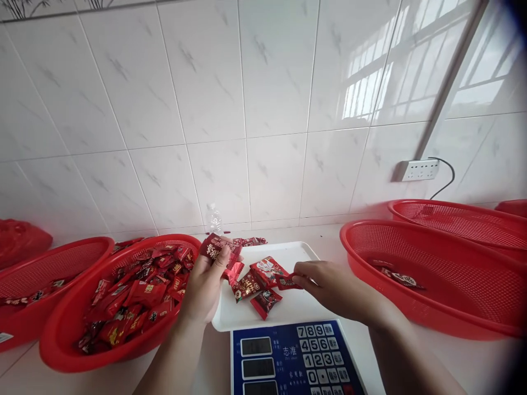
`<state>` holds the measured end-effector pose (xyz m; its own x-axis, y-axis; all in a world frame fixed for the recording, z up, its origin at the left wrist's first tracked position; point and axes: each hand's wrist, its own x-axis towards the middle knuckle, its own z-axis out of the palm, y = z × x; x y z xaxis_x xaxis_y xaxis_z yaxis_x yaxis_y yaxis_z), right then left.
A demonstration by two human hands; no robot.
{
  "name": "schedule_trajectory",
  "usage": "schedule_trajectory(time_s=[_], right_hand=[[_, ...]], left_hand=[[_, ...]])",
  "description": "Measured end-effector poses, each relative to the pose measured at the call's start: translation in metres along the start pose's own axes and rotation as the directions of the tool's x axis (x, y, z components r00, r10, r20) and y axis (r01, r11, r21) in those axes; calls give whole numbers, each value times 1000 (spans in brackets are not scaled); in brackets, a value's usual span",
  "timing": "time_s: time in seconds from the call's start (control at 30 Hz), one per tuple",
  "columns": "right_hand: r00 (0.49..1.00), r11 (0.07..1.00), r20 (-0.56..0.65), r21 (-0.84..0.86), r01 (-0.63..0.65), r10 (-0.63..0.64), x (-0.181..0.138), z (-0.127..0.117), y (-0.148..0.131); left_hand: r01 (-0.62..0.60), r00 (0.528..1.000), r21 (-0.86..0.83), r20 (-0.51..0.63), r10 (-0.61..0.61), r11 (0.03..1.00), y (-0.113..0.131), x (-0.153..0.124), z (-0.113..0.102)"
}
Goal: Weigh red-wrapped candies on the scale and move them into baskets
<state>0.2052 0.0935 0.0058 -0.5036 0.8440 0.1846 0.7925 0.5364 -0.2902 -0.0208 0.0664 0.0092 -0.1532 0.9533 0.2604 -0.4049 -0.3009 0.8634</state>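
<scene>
Sorting wrapped sweets [265, 303] at the white tray [226, 317] seems underway, right fingers [303, 278] pinching one packet [285, 282], left fingers [223, 258] clasping several packets [214, 246], the next move likely needing a light touch.

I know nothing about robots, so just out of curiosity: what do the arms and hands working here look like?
They are a person's own. The left hand and right hand are human and ungloved, with no watch or bracelet visible. The left forearm and right forearm show no cables, and I can make out no sleeves.
</scene>
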Motion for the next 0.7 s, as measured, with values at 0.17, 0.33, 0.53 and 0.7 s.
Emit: schedule_trajectory(time_s=[0.17,0.33,0.53,0.7], right_hand=[[999,1000,27,-10,-21,22,6,3,7],[982,994,-184,107,-10,30,1,-2,3],[943,927,-235,239,289,-234,-11,-3,-23],[949,928,-224,249,276,-222,-6,7,-29]], left_hand=[[59,993,124,91,-70,991,-8,-1,-1],[33,943,458,280,-179,888,-14,-7,1],[-124,812,678,489,-318,725,-10,-20,20],[-128,820,723,462,-338,679,-14,-20,21]])
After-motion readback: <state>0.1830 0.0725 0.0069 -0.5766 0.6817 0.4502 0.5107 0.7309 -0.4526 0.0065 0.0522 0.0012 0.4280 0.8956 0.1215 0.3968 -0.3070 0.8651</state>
